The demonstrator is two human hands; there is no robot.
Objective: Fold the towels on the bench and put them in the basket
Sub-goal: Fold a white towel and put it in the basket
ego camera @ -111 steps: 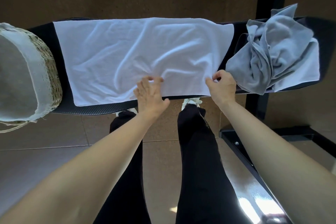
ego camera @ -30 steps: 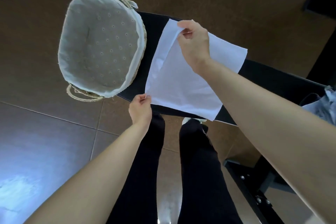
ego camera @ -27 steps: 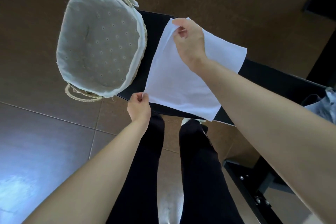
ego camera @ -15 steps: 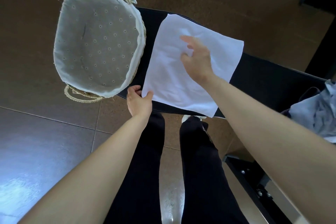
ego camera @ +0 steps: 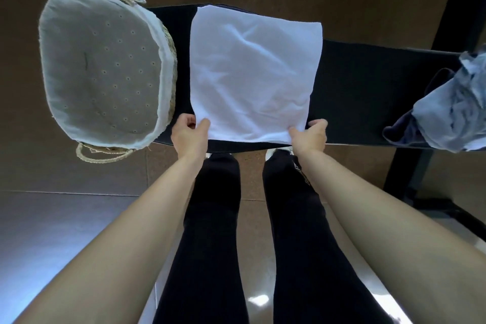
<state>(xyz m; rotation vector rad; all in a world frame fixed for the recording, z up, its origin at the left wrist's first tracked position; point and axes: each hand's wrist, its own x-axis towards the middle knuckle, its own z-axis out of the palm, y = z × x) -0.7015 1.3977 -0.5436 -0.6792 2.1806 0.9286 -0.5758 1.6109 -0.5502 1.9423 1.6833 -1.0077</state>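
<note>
On the dark surface [ego camera: 352,81], just right of the basket [ego camera: 105,68], a folded white towel [ego camera: 252,73] lies flat. Left hand [ego camera: 190,135] and right hand [ego camera: 309,135] pinch its near corners, arms extended, thumbs on top.

The left hand [ego camera: 188,137] and right hand [ego camera: 310,137] pinch the near corners of a white towel [ego camera: 252,73] lying on a dark counter [ego camera: 355,87]. A lined basket [ego camera: 163,60] sits just left of the left fingers [ego camera: 187,119], crumpled grey towels [ego camera: 452,113] well right.
</note>
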